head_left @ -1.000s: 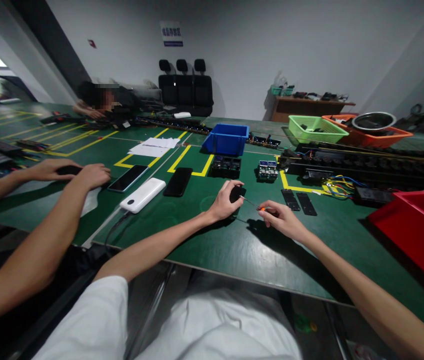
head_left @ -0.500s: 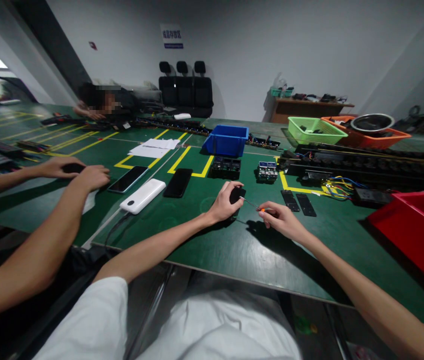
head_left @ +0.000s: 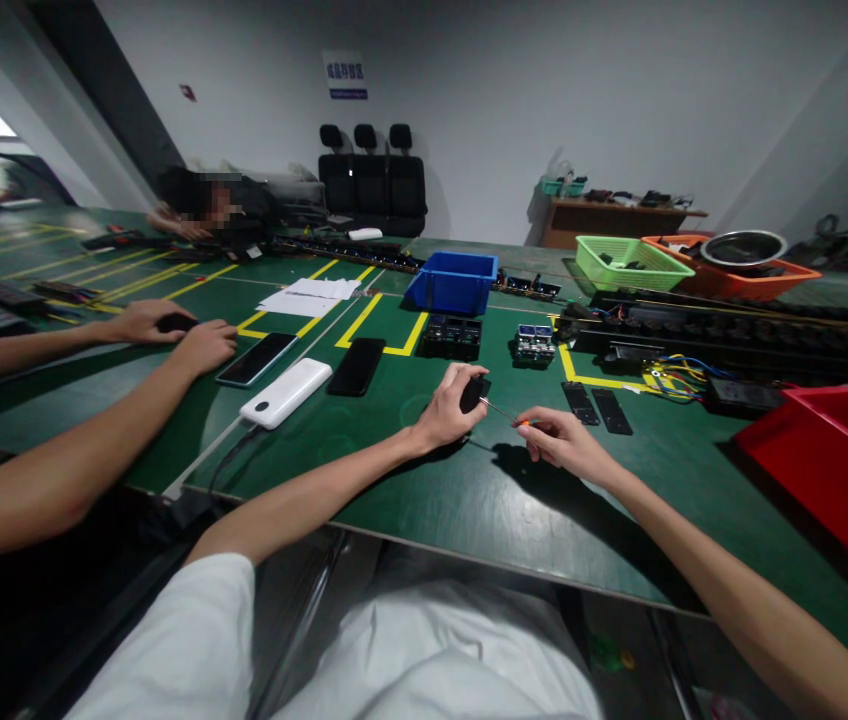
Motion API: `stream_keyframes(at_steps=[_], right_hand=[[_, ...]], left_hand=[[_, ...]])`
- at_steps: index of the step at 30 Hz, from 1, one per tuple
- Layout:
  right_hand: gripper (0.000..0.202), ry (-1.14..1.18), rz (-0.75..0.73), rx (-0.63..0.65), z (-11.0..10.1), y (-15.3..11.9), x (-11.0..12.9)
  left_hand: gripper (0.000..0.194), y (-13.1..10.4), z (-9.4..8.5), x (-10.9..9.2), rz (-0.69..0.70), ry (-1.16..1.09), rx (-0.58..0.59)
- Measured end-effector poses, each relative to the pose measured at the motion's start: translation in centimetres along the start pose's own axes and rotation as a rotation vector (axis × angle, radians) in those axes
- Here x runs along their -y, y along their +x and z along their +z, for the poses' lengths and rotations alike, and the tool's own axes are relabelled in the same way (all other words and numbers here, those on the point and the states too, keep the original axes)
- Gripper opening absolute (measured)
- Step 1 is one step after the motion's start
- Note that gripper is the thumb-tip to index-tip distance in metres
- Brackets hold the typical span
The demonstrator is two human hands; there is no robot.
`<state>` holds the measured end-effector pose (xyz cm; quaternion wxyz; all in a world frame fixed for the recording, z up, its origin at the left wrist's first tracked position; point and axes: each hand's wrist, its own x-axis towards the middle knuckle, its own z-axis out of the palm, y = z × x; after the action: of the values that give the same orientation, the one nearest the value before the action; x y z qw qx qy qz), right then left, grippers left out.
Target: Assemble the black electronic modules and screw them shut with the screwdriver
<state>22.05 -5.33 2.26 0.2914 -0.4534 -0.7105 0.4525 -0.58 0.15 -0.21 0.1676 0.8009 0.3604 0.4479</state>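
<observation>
My left hand (head_left: pixel 449 407) is closed round a small black block-shaped part (head_left: pixel 475 392), held just over the green table (head_left: pixel 424 500). In my right hand (head_left: pixel 560 440) is a thin screwdriver (head_left: pixel 500 407) with an orange handle, gripped between thumb and fingers. Its metal shaft points left, and the tip meets the part or comes very close to it; the exact contact is too small to tell. Beyond my hands stand a black module (head_left: pixel 452 337) and a silver-and-blue module (head_left: pixel 534 344). Two flat black plates (head_left: pixel 611 411) lie right of my right hand.
A black phone (head_left: pixel 356 366), a white power bank (head_left: pixel 286 393) and another phone (head_left: pixel 257 359) lie to the left, near a co-worker's hands (head_left: pixel 203 347). A blue bin (head_left: pixel 456 281) stands behind; a red bin (head_left: pixel 829 470) and a long black assembly with wires (head_left: pixel 739 335) are at right.
My hands, the black part and the screwdriver stay almost in place. At left, the co-worker's hands and forearms have shifted forward and slightly right with a dark object.
</observation>
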Motion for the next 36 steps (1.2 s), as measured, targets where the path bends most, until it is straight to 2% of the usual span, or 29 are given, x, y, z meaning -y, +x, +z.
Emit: stream_keyframes(at_steps=[5, 12, 17, 21, 30, 36], right_hand=[[0.040, 0.141, 0.082, 0.032, -0.1, 0.1, -0.2], [0.039, 0.148, 0.085, -0.066, -0.2, 0.1, -0.1], [0.031, 0.027, -0.065, -0.110, 0.1, 0.2, -0.6], [0.025, -0.197, -0.220, -0.183, 0.1, 0.0, -0.9], [0.020, -0.462, -0.322, -0.266, 0.1, -0.3, -1.2], [0.021, -0.792, -0.445, -0.264, -0.6, -0.4, -2.0]], left_hand=[[0.043, -0.1, -0.2, -0.4, 0.007, 0.026, 0.014], [0.043, -0.1, -0.4, -0.7, 0.033, 0.048, 0.024], [0.041, -0.2, -0.5, -0.8, 0.023, 0.066, 0.032], [0.041, -0.2, -0.5, -0.9, 0.010, 0.087, 0.029], [0.044, -0.1, -0.8, -1.2, -0.010, 0.119, 0.044], [0.041, -0.2, -0.7, -1.3, -0.034, 0.111, 0.052]])
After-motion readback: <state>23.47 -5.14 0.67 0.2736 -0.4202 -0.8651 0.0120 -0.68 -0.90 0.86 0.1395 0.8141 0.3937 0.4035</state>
